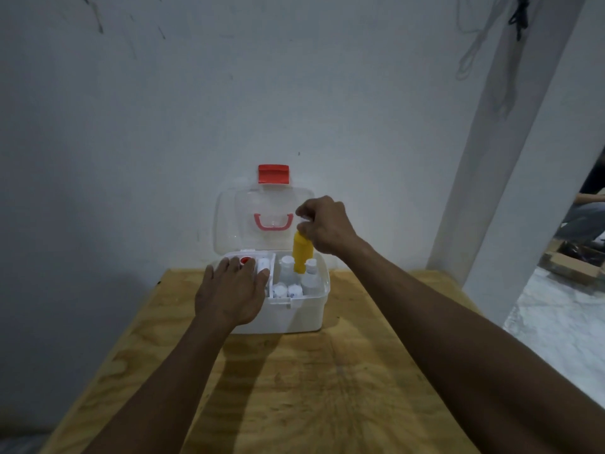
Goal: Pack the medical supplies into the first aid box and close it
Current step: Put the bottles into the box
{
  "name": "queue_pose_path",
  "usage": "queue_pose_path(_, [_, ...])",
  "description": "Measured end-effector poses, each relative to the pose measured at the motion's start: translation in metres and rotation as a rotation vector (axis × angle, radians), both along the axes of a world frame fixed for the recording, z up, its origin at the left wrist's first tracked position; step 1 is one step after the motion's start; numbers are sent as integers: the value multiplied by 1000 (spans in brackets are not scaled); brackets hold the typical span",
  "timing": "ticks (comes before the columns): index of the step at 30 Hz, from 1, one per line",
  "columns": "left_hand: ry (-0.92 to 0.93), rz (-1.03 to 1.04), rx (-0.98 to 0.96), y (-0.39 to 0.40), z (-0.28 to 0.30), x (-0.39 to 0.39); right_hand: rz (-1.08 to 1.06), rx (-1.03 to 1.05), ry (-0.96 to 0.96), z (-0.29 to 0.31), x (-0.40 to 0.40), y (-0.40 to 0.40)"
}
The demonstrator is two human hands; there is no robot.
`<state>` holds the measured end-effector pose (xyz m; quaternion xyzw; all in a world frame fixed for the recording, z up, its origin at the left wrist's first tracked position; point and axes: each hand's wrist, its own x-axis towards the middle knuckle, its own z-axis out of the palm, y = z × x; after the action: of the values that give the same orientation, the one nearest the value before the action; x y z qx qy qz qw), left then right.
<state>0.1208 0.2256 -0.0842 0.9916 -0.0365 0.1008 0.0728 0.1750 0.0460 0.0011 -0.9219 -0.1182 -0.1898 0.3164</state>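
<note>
Yellow plastic marks the thing in play: a yellow bottle (302,255) hangs upright from the right hand (327,224), whose fingertips are pinched round its pale cap, long axis straight up and down. Its foot is already among the white-capped bottles (288,276) standing in the right-hand compartment of the first aid box (294,314), so the coming move looks like a short, straight drop into the gap between them; whether the base already touches the floor of the box is hard to tell from this angle.

Nearer the body, the left hand (229,293) lies flat and spread over the left compartment, fingers resting on the box's rim and contents, gripping nothing, apparently steadying the box. A red cap (245,260) shows just beyond its fingertips.

Behind both hands the clear lid (235,224) stands open against the wall, its red latch (273,174) uppermost and pink handle (273,221) facing the camera. Nothing else is seen on the plywood counter (311,388), so packing seems nearly done, with closing left.
</note>
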Motion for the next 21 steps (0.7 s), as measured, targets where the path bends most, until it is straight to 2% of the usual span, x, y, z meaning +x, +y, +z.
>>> queue_pose_path(9, [8, -5, -1, 1, 0, -1, 28, -24, 212, -26, 11, 1])
queue_pose_path(21, [18, -2, 1, 0, 1, -2, 35, -35, 319, -19, 14, 0])
